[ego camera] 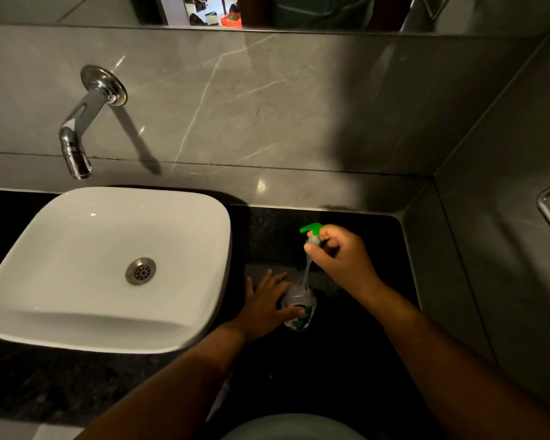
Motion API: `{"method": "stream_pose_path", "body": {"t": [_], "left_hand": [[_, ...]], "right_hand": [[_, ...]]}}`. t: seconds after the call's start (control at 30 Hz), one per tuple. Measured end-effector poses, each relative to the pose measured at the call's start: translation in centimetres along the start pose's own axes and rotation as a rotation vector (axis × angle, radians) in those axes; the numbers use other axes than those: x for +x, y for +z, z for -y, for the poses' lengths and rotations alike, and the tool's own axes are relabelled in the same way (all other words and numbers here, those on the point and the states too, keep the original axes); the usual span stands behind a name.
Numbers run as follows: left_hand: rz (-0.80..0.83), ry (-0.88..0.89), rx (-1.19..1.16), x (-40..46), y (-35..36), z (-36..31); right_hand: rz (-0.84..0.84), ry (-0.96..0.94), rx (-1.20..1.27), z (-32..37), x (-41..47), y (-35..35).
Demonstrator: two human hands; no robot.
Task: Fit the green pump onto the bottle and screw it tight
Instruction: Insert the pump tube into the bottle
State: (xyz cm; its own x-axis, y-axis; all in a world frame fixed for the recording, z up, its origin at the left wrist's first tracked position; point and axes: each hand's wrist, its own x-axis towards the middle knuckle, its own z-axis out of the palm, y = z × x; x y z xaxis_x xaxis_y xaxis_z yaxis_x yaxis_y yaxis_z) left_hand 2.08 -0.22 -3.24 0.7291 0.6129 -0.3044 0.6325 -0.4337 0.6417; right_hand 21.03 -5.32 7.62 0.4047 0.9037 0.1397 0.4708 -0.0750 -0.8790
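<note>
Left hand [264, 304] fingers wrapped around clear bottle [299, 308] standing on dark bench [346, 360], right hand [340, 258] fingers pinching green pump [311, 231] above, its tube [307, 269] dipping into bottle mouth, white sink [45, 242] left, empty.

bottle [299, 308] label blurred, no text readable

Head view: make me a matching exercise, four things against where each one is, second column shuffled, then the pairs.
Things:
1. green pump
2. bottle
3. tap
4. sink

Places:
A. standing on the dark counter, steadied by the left hand
B. on the counter, left of the bottle
C. held above the bottle in the right hand
D. fixed to the wall

Pairs: 1-C, 2-A, 3-D, 4-B
</note>
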Motion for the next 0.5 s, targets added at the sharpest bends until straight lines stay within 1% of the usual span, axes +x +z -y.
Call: {"method": "stream_pose_path", "body": {"t": [0.07,0.13,0.2,0.3,0.33,0.43,0.5], "left_hand": [[-0.003,0.006,0.014,0.0,0.2,0.1],[0.005,0.019,0.030,0.0,0.3,0.0],[0.010,0.018,0.018,0.0,0.4,-0.1],[-0.012,-0.010,-0.037,-0.2,0.5,-0.2],[-0.015,-0.009,-0.039,-0.2,0.5,-0.2],[-0.012,0.023,0.010,0.0,0.5,-0.2],[-0.002,0.029,0.013,-0.1,0.5,-0.2]], "right_hand": [[0.068,0.079,-0.096,-1.0,-1.6,0.9],[0.083,0.142,-0.052,-1.9,-3.0,1.9],[0.036,0.149,-0.024,-2.4,-3.5,2.5],[0.143,0.164,-0.129,-2.9,-3.8,2.8],[0.156,0.172,-0.122,-3.1,-4.3,3.0],[0.088,0.203,-0.107,-3.9,-5.4,3.3],[0.099,0.259,-0.124,-3.8,-5.7,3.3]]}}
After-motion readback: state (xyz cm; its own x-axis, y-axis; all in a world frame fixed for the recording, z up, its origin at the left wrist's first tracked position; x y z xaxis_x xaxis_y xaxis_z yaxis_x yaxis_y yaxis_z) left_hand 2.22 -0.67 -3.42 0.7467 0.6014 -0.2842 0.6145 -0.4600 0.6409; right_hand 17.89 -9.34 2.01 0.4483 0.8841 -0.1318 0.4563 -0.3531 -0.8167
